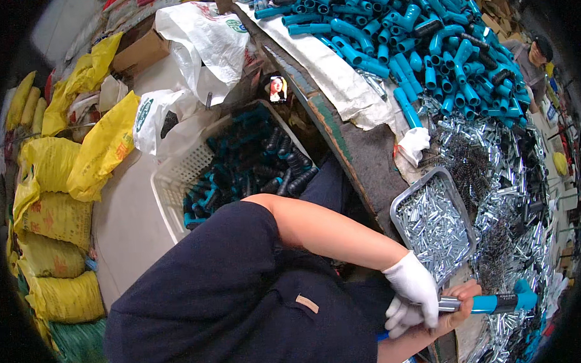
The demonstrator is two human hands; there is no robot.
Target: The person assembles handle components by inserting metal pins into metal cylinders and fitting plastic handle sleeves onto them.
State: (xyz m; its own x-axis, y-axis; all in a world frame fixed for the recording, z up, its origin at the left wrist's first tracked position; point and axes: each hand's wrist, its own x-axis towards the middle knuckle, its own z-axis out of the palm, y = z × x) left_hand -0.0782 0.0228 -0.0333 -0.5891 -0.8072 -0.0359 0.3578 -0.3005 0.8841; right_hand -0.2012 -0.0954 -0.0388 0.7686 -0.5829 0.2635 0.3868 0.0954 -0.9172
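My bare right hand point(460, 309) is wrapped around a teal pistol-shaped plastic handle point(483, 304) with a black band and a shiny silver sleeve point(448, 304) at its near end. My left hand point(412, 291), in a white glove, meets the end of that sleeve with its fingers curled. What lies inside those gloved fingers is hidden; a bit of blue shows just below them. Beside both hands, on the bench, a grey tray point(401, 225) holds many small metal pins. Loose silver tubes point(504, 167) and dark springs point(472, 169) are heaped past it.
A large pile of teal handles point(420, 42) covers the far bench. Left of the bench edge point(337, 138), a white plastic basket point(165, 192) holds black-and-teal handles. A lit phone point(278, 89) stands near the basket. Yellow sacks point(58, 221) line the left side; a person point(531, 64) is at far right.
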